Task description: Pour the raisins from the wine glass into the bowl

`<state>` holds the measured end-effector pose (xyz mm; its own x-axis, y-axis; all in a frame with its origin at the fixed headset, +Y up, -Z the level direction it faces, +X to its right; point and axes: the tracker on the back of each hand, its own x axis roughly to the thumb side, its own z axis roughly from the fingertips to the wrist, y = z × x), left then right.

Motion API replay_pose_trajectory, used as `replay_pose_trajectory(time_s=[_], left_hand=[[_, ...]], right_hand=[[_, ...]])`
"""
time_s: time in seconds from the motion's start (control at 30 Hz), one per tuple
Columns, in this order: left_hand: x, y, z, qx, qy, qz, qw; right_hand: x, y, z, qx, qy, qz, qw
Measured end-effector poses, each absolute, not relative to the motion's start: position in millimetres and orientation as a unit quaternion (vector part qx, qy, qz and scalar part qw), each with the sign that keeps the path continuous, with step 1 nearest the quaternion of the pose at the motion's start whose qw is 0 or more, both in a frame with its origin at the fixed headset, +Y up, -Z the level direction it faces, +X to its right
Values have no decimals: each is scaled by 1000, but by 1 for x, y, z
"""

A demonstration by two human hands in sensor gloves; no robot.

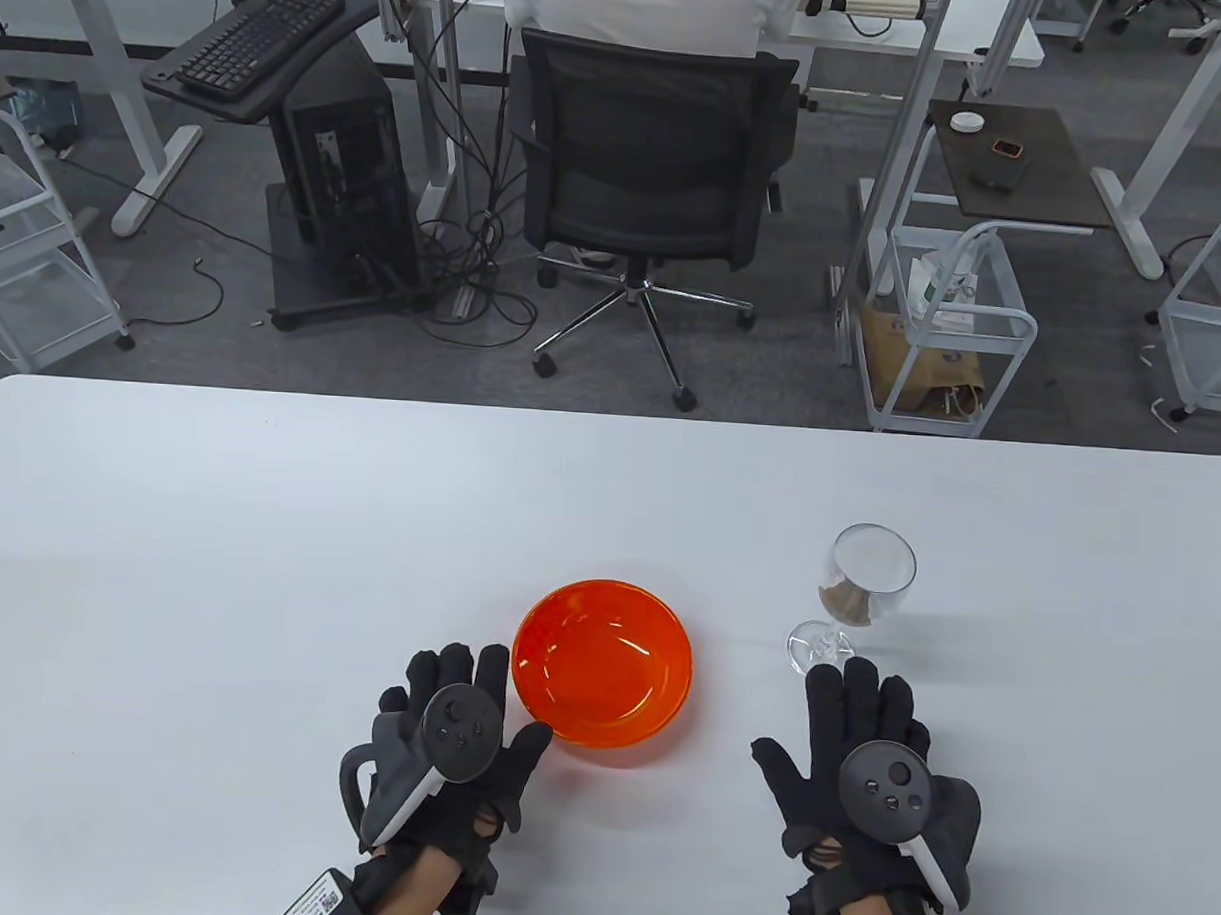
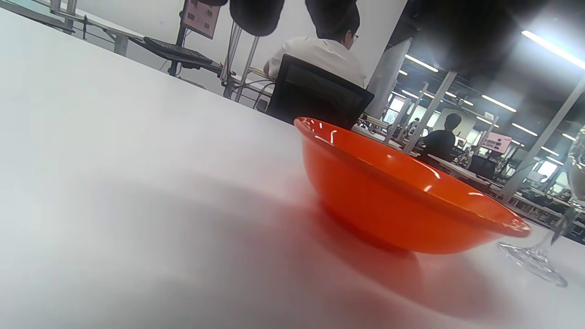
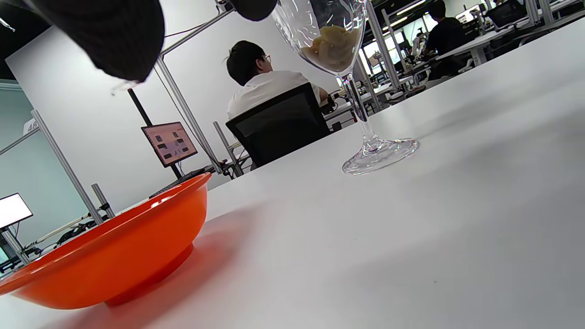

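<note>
Counter (image 1: 268, 526) is plain white and holds everything. Orange bowl (image 1: 603, 667) sits near the front middle, mouth up, nothing visible inside. Left hand (image 1: 450, 752) lies flat just left of it, fingers (image 1: 453, 672) loosely spread, thumb right by the bowl's rim, gripping nothing. Right hand (image 1: 874, 777) lies flat too, fingers (image 1: 857, 691) spread, tips just short of the wine glass (image 1: 861, 596) foot. Glass stands upright to the bowl's right, stem vertical, mouth up, raisins (image 3: 333, 45) heaped at the bottom.
</note>
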<state>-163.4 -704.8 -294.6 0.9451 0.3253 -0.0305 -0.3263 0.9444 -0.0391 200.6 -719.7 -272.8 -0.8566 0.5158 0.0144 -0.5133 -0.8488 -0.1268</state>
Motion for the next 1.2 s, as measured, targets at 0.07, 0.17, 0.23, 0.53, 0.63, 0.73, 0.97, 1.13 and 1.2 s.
replay_pose_trajectory(time_s=[0.07, 0.17, 0.23, 0.53, 0.63, 0.73, 0.97, 1.13, 1.2], left_hand=[[-166, -705, -296, -26, 17, 169, 985], [-171, -702, -296, -16, 30, 177, 984], [-175, -701, -296, -12, 34, 182, 983], [-185, -702, -300, -14, 52, 196, 979], [-184, -702, -299, -16, 52, 199, 979], [-182, -704, -301, -27, 44, 203, 978], [-181, -705, -302, -33, 38, 208, 977], [-181, -706, -303, -36, 38, 206, 977], [-180, -706, -303, -40, 37, 205, 977]], right_hand=[[201, -721, -273, -14, -63, 963, 261], [202, -721, -272, -21, -72, 960, 269], [205, -723, -271, -30, -78, 958, 274], [223, -730, -275, -77, -83, 949, 293], [231, -731, -276, -93, -89, 943, 307], [240, -731, -277, -109, -93, 925, 351], [254, -738, -291, -162, -57, 853, 493], [265, -751, -308, -213, -30, 796, 566], [268, -752, -316, -220, -23, 792, 569]])
